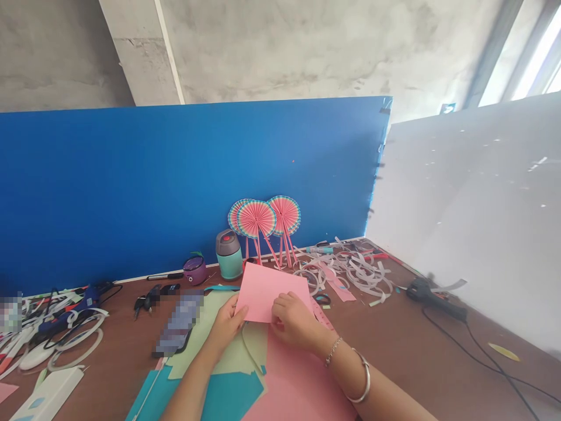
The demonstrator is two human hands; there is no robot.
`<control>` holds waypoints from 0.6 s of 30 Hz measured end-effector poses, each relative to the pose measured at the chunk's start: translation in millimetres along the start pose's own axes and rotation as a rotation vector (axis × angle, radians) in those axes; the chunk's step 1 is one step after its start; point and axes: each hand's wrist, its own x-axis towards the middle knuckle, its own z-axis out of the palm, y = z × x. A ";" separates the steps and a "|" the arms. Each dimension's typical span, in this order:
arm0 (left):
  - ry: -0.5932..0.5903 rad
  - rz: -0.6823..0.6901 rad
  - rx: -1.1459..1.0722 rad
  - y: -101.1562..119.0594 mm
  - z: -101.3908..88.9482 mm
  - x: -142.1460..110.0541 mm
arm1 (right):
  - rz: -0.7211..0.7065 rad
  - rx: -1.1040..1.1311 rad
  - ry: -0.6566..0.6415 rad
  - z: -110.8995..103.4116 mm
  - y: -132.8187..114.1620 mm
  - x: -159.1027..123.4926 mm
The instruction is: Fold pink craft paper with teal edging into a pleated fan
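Two upright partitions, a blue board [175, 187] and a white board [473, 199], are shown meeting behind a brown tabletop [385, 333]. Overlapping sheets of teal paper [228, 397], pale green card [197, 345] and pink card [298, 386] are spread at the near edge. Three paper fans [256, 219] are propped by the blue board, beside a teal flask [228, 255]; curled paper strips [355, 269] are heaped to the right, near a hot-glue gun [432, 298]. A pink paper sheet [267, 290] is held on the green card, just above the pink card, between both hands. Even pressure from flat fingers along its lower edge is advised, so that slipping is prevented. The left hand [224, 327] is angled at the sheet's lower left corner, and the right hand [294, 321] is laid over its lower edge, with the wrist lowered. Whether the sheet is pinched or merely pressed cannot be determined. A bangle [362, 377] and a thin bracelet [333, 351] are worn on the right wrist.
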 end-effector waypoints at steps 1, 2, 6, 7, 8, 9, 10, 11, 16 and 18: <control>-0.031 -0.004 -0.014 -0.4 -2.8 0.6 | 0.002 0.003 -0.010 1.2 0.9 -0.5; -0.051 -0.004 -0.021 -0.8 -6.0 1.1 | 0.004 0.008 -0.017 2.0 2.0 -1.2; 0.081 0.001 0.074 -1.8 -24.0 2.0 | 0.054 0.049 -0.037 -0.8 7.3 -4.7; 0.145 0.007 0.097 -2.0 -28.3 2.4 | 0.071 0.072 -0.046 -2.2 8.3 -5.4; 0.187 0.020 0.118 -2.1 -31.6 2.9 | 0.084 0.104 -0.056 -3.3 9.0 -6.0; 0.220 0.040 0.143 -2.1 -33.4 3.4 | 0.093 0.150 -0.069 -3.9 9.2 -6.5; 0.238 0.064 0.163 -2.1 -33.5 3.8 | 0.097 0.211 -0.084 -3.8 9.0 -6.7; 0.243 0.088 0.182 -2.0 -31.8 4.1 | 0.101 0.287 -0.099 -2.9 8.4 -6.7; 0.152 0.151 0.230 -1.5 -7.9 0.9 | 0.244 0.836 -0.045 7.4 2.1 -3.1; 0.089 0.164 0.249 -2.1 1.5 -1.5 | 0.327 1.048 0.019 10.5 -0.2 -0.8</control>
